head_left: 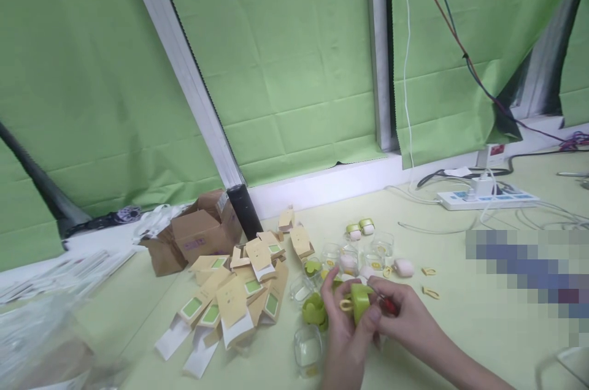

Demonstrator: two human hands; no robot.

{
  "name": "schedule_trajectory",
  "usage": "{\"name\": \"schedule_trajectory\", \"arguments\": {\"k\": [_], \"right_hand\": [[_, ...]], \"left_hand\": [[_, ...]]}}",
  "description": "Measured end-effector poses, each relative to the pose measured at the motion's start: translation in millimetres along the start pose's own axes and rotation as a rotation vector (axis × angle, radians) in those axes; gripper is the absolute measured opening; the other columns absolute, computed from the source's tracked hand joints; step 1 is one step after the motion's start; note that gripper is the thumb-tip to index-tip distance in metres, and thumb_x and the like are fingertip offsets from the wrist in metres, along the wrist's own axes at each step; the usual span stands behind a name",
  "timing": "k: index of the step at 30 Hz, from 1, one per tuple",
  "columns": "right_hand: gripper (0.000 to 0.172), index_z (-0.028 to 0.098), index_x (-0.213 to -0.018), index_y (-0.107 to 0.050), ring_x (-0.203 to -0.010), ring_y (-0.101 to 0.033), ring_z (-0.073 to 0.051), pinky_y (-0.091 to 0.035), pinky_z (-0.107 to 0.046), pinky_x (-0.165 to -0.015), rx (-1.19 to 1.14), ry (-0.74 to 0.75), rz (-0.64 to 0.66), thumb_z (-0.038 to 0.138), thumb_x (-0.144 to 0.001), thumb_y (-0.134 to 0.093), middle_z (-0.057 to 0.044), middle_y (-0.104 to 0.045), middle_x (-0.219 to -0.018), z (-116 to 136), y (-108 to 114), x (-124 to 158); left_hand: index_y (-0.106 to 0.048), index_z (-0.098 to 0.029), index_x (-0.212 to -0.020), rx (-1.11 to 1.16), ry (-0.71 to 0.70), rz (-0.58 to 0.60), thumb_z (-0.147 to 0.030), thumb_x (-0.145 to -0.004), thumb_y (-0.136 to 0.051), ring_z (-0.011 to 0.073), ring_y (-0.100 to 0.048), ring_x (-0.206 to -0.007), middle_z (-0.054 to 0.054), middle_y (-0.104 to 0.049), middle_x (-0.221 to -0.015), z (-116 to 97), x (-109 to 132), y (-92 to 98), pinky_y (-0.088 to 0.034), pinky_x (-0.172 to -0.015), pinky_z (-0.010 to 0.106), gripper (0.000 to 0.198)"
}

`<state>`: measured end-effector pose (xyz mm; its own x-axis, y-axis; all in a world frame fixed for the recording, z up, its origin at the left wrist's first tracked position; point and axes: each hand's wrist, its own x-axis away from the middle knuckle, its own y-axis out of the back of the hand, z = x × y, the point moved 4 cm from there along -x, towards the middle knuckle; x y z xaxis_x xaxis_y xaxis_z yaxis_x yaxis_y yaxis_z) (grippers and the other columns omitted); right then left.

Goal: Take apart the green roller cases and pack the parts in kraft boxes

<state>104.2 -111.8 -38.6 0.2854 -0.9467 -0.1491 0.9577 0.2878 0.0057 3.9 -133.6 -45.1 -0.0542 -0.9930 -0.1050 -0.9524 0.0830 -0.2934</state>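
My left hand (339, 322) is closed around a small green plastic case (361, 302), with a yellow loop (345, 305) sticking out of its side. My right hand (401, 311) grips a small tool with a red and dark handle (390, 305), its tip hidden by the case and fingers. Both hands meet over the table. Just left of them are a green flower-shaped piece (314, 310) and a clear plastic cup (308, 350). Beyond the fingers stand several clear cups and a pale pink piece (404, 267). Loose yellow loops (431, 293) lie to the right.
A heap of opened yellow cartons (234, 301) covers the table to the left. Behind it stand a brown cardboard box (202, 227) and a black cylinder (245, 212). Two small green-and-pink cases (360, 229) sit farther back. A power strip (488, 197) with cables lies at right.
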Motion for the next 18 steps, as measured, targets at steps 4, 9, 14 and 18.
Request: {"name": "schedule_trajectory", "arguments": {"k": [4,9,14,18], "right_hand": [[0.013,0.021,-0.062,-0.048,-0.049,-0.050,-0.011,-0.042,-0.022,-0.047,0.271,0.090,-0.145,0.026,-0.072,-0.054,0.007,-0.045,-0.057,7.5,20.5,-3.7],[0.014,0.025,-0.084,-0.063,-0.075,-0.064,-0.017,-0.047,-0.026,-0.065,0.894,-0.019,-0.197,0.025,-0.077,-0.051,0.001,-0.069,-0.087,12.6,64.4,-20.3],[0.028,0.026,-0.111,-0.061,-0.099,-0.062,-0.021,-0.048,-0.032,-0.080,1.084,-0.085,-0.241,0.025,-0.087,-0.047,-0.002,-0.066,-0.111,20.5,86.8,-79.5],[0.031,0.017,-0.116,-0.056,-0.098,-0.060,-0.021,-0.049,-0.042,-0.084,1.189,-0.220,-0.241,0.035,-0.091,-0.055,-0.007,-0.060,-0.115,12.8,83.2,-146.3]], "left_hand": [[-0.039,-0.023,-0.117,-0.093,-0.030,-0.089,-0.054,-0.075,-0.061,0.0157,-0.060,-0.068,0.009,-0.054,-0.107,-4.4,-4.7,1.6,-0.047,-0.052,0.026,0.057],[-0.051,-0.023,-0.112,-0.766,-0.245,-0.128,-0.032,-0.084,-0.052,0.0250,-0.053,-0.110,0.009,-0.057,-0.118,-26.8,-16.5,24.0,-0.040,-0.097,0.043,0.030],[-0.052,-0.025,-0.122,-1.135,-0.320,-0.120,-0.023,-0.086,-0.041,0.0289,-0.029,-0.134,0.008,-0.039,-0.144,-22.4,-27.6,43.9,-0.029,-0.106,0.051,0.037],[-0.056,-0.025,-0.120,-1.209,-0.500,-0.258,-0.024,-0.087,-0.042,0.0300,-0.030,-0.133,0.007,-0.039,-0.146,-20.1,-22.3,46.1,-0.029,-0.105,0.050,0.036]]}}
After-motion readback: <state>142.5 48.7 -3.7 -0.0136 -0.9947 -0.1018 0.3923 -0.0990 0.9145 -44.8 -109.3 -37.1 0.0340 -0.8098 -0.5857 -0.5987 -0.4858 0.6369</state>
